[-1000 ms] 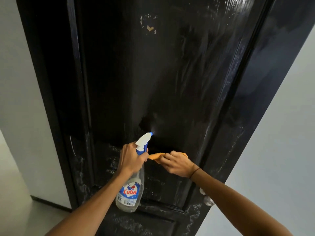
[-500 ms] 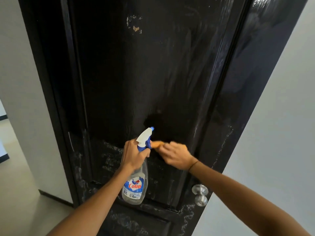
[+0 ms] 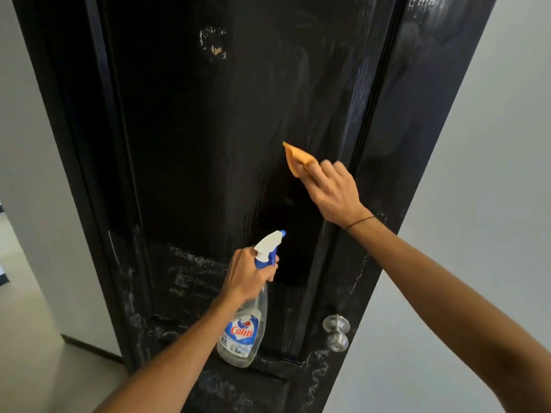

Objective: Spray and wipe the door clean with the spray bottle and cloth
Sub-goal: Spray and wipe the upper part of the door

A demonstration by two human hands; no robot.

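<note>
Wiping is underway, so we put the task at mid-way. Our right hand (image 3: 335,193) presses a small orange cloth (image 3: 296,159) flat against the glossy black wooden door (image 3: 208,144), on the upper-right part of the centre panel, close to the raised moulding. Most fingers lie across the cloth; whether the thumb pinches it we cannot tell. Our left hand (image 3: 247,275) grasps the neck of a clear plastic spray bottle with white-and-blue trigger head (image 3: 249,320), fingers curled round it, nozzle aimed at the panel, bottle hanging below the fist, near the door but not clearly touching.

Done, as we judge it: a darker wet-looking patch sits between both hands, so that zone looks sprayed. Left: whitish smears and residue along the lower panel, left stile and bottom rail, plus a pale chipped mark high up. A round silver metal door knob (image 3: 336,332) sits lower right, well below the cloth hand. Cloth above, bottle below, hands apart.
</note>
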